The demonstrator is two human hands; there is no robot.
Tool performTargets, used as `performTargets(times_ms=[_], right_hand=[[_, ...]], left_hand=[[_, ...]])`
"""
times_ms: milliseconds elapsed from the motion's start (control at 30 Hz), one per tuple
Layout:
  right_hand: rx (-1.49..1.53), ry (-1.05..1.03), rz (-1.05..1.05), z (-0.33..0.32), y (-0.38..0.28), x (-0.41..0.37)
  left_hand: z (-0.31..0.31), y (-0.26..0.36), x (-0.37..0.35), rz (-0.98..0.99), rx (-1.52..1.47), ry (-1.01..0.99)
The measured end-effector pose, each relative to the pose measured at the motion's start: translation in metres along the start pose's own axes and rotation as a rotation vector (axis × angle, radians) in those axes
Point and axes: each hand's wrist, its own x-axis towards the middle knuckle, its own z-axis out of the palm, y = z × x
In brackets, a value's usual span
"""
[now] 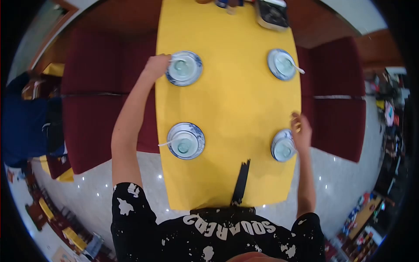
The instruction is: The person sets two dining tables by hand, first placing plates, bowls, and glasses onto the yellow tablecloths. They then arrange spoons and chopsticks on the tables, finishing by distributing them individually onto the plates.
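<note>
My left hand (158,65) is at the far left place setting, fingertips closed on the handle of a white spoon (175,60). The spoon reaches into a pale green glass bowl (182,67) on a blue-and-white plate (185,81). My right hand (302,130) is over the right table edge, beside the near right plate (275,146) with its pale bowl (283,149). Its fingers are bent and apart, with yellow showing between them, and I see nothing held. A bundle of black chopsticks (241,183) lies near the front edge.
A yellow table (231,105) bears two more settings: a near left plate (173,128) and a far right plate (273,54), each with bowl and spoon. A dark-topped box (273,15) stands at the far end. Maroon benches (104,122) flank both sides. A person (28,118) is at left.
</note>
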Motion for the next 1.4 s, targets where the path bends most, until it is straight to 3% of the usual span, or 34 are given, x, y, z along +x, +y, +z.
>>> performTargets(times_ms=[33, 67, 100, 133, 167, 200, 233, 300, 400, 467, 500, 600, 667, 867, 967, 1100, 1167, 1233, 1300, 1367, 1400], right_hand=[[-0.005, 0.036, -0.139, 0.023, 0.021, -0.049], [0.221, -0.063, -0.001, 0.032, -0.01, -0.093], [0.219, -0.123, 0.096, 0.046, -0.012, -0.136], [0.228, -0.123, 0.202, 0.059, -0.021, -0.168], [0.237, -0.139, 0.324, 0.069, -0.029, -0.21], [0.192, -0.17, 0.408, 0.087, -0.018, -0.257], [0.146, -0.191, 0.445, 0.109, 0.002, -0.283], [0.02, -0.21, 0.482, 0.142, 0.015, -0.322], [-0.252, -0.068, 0.302, 0.181, 0.02, -0.336], [-0.233, -0.058, 0.324, 0.184, 0.016, -0.34], [-0.226, -0.048, 0.335, 0.184, 0.013, -0.339], [-0.349, -0.011, 0.449, 0.196, 0.004, -0.337], [-0.375, 0.0, 0.453, 0.2, 0.002, -0.34], [-0.428, 0.024, 0.196, 0.202, 0.028, -0.351], [-0.393, -0.046, 0.084, 0.198, 0.042, -0.348], [-0.452, -0.101, -0.11, 0.193, 0.057, -0.356], [-0.454, -0.082, -0.228, 0.185, 0.055, -0.345], [-0.383, -0.124, -0.28, 0.175, 0.064, -0.354], [-0.229, -0.119, -0.222, 0.177, 0.08, -0.358], [-0.016, -0.11, -0.132, 0.176, 0.087, -0.351], [0.059, -0.25, -0.066, 0.172, 0.085, -0.345]], left_hand=[[0.0, 0.004, -0.002, 0.014, 0.032, 0.014], [0.009, -0.005, 0.002, -0.012, 0.065, 0.0], [0.002, 0.001, 0.0, -0.079, 0.12, -0.022], [-0.019, 0.021, -0.01, -0.105, 0.43, -0.034], [-0.008, 0.015, -0.02, -0.066, 0.516, 0.204], [-0.015, 0.02, -0.034, 0.01, 0.366, 0.303], [-0.025, 0.045, -0.06, 0.047, 0.369, 0.549], [-0.023, 0.074, -0.107, 0.039, 0.151, 0.547], [-0.006, 0.167, -0.21, -0.026, -0.276, 0.397], [0.04, 0.229, -0.284, -0.109, -0.7, 0.248], [0.063, 0.266, -0.32, -0.091, -0.792, 0.245], [0.1, 0.358, -0.421, -0.062, -1.027, -0.042], [0.13, 0.392, -0.467, 0.109, -0.938, -0.141], [0.144, 0.419, -0.526, -0.264, -1.082, -0.19], [0.155, 0.417, -0.54, -0.328, -1.014, -0.058], [0.196, 0.423, -0.558, -0.563, -1.274, -0.016], [0.188, 0.428, -0.553, -0.747, -1.439, -0.079], [0.178, 0.438, -0.556, -0.788, -1.516, -0.066], [0.163, 0.457, -0.563, -0.854, -1.601, -0.035], [0.144, 0.469, -0.562, -0.792, -1.661, -0.044], [0.132, 0.474, -0.559, -0.762, -1.713, -0.052]])
